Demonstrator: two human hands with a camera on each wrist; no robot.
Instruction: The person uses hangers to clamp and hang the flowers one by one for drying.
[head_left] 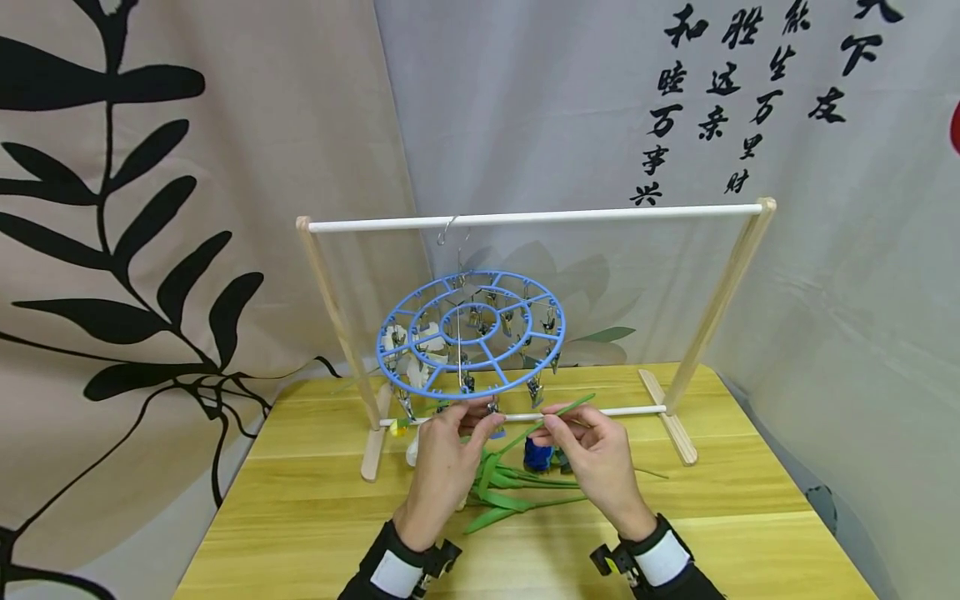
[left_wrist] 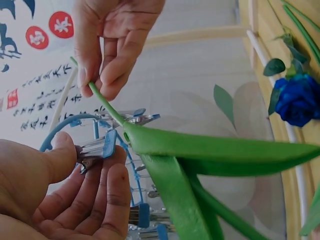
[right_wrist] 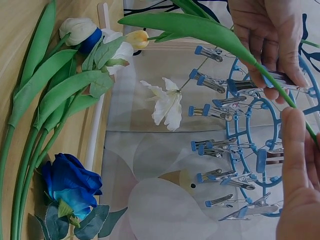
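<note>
Black sleeves [head_left: 693,586] at the bottom centre of the frame — black straps [head_left: 651,537], white patches [head_left: 665,558], small dark mounts [head_left: 441,560].

Hanger [head_left: 471,342]: round, blue, hanging left of centre.
Clip [left_wrist: 96,150]: metal, blue-ended, at near edge of Hanger.
Stem [left_wrist: 106,103]: green, leafy, slanting toward far right, beside Clip.

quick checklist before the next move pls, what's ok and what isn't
1. Hook over the top rod: ok.
2. Left hand pinching a clip: ok.
3. Right hand pinching the green stem: ok.
4. Green stem between the clip's jaws: not ok, it passes beside the clip.
5. Jaws spread wide enough: cannot tell.
6. Blue rose clear of both hands: ok.
</note>
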